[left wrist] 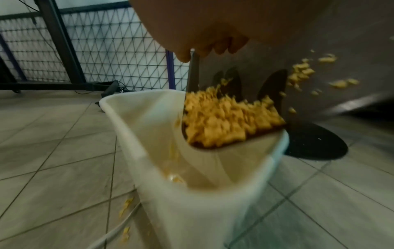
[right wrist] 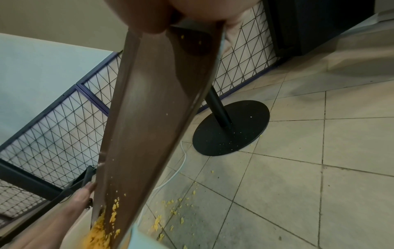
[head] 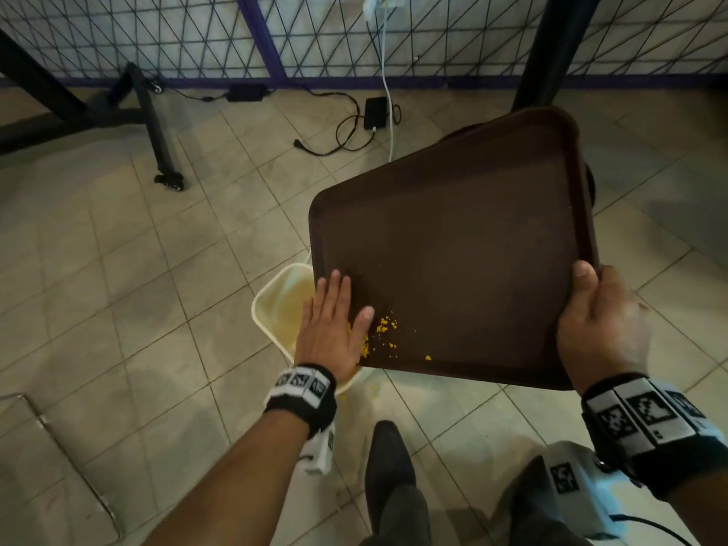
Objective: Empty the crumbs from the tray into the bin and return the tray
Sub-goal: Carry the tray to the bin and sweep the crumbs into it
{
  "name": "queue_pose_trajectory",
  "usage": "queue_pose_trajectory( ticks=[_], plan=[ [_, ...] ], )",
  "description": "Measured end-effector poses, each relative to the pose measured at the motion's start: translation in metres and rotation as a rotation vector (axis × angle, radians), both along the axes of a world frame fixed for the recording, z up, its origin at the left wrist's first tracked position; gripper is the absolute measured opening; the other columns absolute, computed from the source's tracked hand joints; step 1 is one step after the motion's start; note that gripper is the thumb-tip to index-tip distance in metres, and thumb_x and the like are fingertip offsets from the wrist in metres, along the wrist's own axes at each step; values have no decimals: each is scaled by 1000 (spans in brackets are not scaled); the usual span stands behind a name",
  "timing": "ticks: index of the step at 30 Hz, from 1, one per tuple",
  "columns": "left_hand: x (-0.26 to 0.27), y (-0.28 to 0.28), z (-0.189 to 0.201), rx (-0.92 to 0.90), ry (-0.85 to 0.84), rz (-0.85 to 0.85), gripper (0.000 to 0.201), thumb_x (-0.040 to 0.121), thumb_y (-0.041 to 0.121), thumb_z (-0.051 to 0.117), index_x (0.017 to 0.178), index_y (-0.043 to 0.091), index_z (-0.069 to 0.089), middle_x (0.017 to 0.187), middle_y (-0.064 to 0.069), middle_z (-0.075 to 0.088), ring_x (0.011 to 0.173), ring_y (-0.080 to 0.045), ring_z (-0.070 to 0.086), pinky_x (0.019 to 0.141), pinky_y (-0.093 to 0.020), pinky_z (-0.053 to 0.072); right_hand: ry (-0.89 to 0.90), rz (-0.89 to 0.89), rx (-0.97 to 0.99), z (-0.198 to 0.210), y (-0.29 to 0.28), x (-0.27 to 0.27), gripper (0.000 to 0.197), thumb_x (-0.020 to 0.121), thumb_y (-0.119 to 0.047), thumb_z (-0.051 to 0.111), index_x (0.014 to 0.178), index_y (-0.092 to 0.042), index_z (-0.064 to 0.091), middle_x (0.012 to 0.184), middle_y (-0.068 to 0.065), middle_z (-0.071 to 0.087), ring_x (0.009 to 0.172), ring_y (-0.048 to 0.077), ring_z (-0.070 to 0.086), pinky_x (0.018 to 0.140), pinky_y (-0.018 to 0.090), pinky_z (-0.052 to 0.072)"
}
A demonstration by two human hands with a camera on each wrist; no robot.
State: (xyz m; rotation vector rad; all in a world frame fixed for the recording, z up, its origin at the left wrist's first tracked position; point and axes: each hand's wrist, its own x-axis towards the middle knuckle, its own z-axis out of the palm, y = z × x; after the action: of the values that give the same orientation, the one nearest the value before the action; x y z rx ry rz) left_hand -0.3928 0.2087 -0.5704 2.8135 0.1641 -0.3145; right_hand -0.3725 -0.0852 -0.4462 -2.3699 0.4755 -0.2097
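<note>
A dark brown tray (head: 453, 246) is tilted, its low near-left corner over a cream bin (head: 275, 309) on the floor. Yellow crumbs (head: 384, 333) lie heaped at that corner; in the left wrist view the crumbs (left wrist: 230, 118) spill over the tray's corner into the bin (left wrist: 192, 193). My left hand (head: 335, 321) lies flat on the tray with straight fingers, beside the crumbs. My right hand (head: 598, 321) grips the tray's near-right edge, thumb on top. In the right wrist view the tray (right wrist: 153, 118) slopes down to the crumbs (right wrist: 100, 230).
Scattered crumbs (right wrist: 172, 208) lie on the tiled floor beside the bin. A black round table base (right wrist: 230, 128) with its pole stands behind the tray. Cables and a power brick (head: 376, 112) lie by the wire fence. A black wheeled frame (head: 157, 124) stands left. My shoe (head: 388, 466) is near.
</note>
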Motion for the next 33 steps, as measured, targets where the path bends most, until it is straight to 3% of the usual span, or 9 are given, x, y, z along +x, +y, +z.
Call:
queue_pose_trajectory(
  ticks=[6, 11, 14, 18, 20, 24, 27, 30, 33],
  plan=[
    [26, 14, -6, -4, 129, 69, 82, 92, 72, 1, 156, 22, -8, 165, 1, -12, 151, -17, -8, 123, -43, 1, -14, 24, 1, 1, 4, 1, 40, 100, -34, 29, 96, -1, 52, 63, 1, 45, 51, 7, 35, 47, 21, 22],
    [-25, 8, -27, -18, 241, 0, 84, 90, 73, -3, 156, 21, -9, 165, 1, -12, 150, -13, -11, 122, -41, -3, -20, -15, 22, -2, 2, 5, 42, 100, -38, 27, 95, -3, 50, 64, 2, 47, 57, 26, 46, 54, 29, 34],
    [-33, 11, -24, -48, 197, 20, 80, 93, 70, 1, 157, 22, -6, 165, 2, -10, 150, -12, -8, 122, -38, -3, -1, -38, 26, -2, -1, 3, 41, 100, -36, 27, 97, -2, 49, 61, -5, 39, 54, 18, 36, 51, 28, 24],
    [-2, 10, -2, -67, 54, 77, 78, 95, 67, 6, 157, 21, 0, 166, 1, -6, 152, -17, -2, 122, -38, 1, -6, -39, 26, -1, 0, 3, 42, 100, -36, 27, 98, -1, 50, 73, 8, 47, 64, 24, 41, 60, 29, 27],
    [20, 8, 5, -48, 20, 89, 77, 96, 67, 7, 157, 21, 0, 165, 1, -8, 152, -17, -3, 123, -40, 3, -3, -39, 25, -1, 2, 3, 42, 100, -35, 27, 98, -1, 50, 71, 6, 47, 61, 24, 41, 57, 29, 27],
    [37, 6, 1, -28, 84, 121, 80, 94, 69, 4, 157, 20, -4, 166, -1, -7, 152, -18, -3, 123, -43, 3, 0, -21, 17, -1, 3, 4, 41, 100, -34, 28, 97, -1, 51, 61, -8, 38, 52, 5, 35, 47, 21, 22],
    [14, 5, -13, -9, 190, 97, 85, 91, 73, 0, 157, 20, -4, 166, -1, -6, 152, -18, -4, 123, -44, 2, 2, -14, 15, -1, 3, 3, 41, 100, -35, 28, 98, 0, 51, 60, -8, 38, 53, 4, 34, 47, 25, 21],
    [-15, 5, -24, 12, 264, 22, 92, 87, 75, -6, 157, 17, 7, 166, -4, 6, 152, -20, 5, 122, -45, 6, 10, -13, 16, -3, 3, 3, 42, 100, -37, 28, 98, -2, 50, 61, -7, 39, 52, 7, 35, 48, 26, 23],
    [-17, 7, -12, -37, 131, 64, 90, 89, 74, -3, 155, 19, 23, 162, -5, 26, 148, -23, 22, 120, -47, 20, 23, -13, -1, -6, 0, 2, 43, 100, -38, 27, 97, -2, 50, 60, -6, 39, 51, 11, 36, 55, 29, 28]
  ],
)
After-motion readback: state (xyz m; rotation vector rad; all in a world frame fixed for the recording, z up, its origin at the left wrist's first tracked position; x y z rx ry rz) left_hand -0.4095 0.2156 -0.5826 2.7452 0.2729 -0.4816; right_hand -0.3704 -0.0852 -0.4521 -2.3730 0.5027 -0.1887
